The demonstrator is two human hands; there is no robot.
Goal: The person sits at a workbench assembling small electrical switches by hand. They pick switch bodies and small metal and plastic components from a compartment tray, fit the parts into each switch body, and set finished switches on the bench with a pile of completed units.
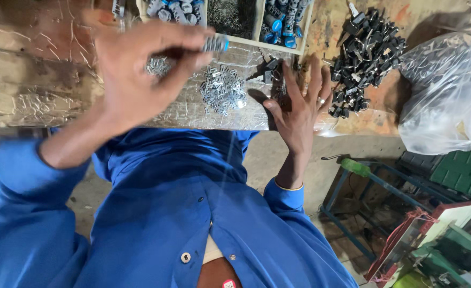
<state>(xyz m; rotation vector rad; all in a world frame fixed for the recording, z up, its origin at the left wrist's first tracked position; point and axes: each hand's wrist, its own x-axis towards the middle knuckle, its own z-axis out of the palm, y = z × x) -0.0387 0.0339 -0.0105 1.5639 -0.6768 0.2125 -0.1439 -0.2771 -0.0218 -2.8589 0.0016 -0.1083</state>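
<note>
While left hand (134, 69) is pinching blue-capped part (215, 42) at fingertips, right hand (299, 109) is lying splayed beside black clips (366, 53).

A clear plastic bag (448, 85) slumps at one end of the counter (33, 90), beside a heap of small black clips (366, 53). Below the counter's edge stand a green crate (462, 170), a blue metal frame (352, 197) and what may be framed panels (432, 234), partly blurred.
</note>
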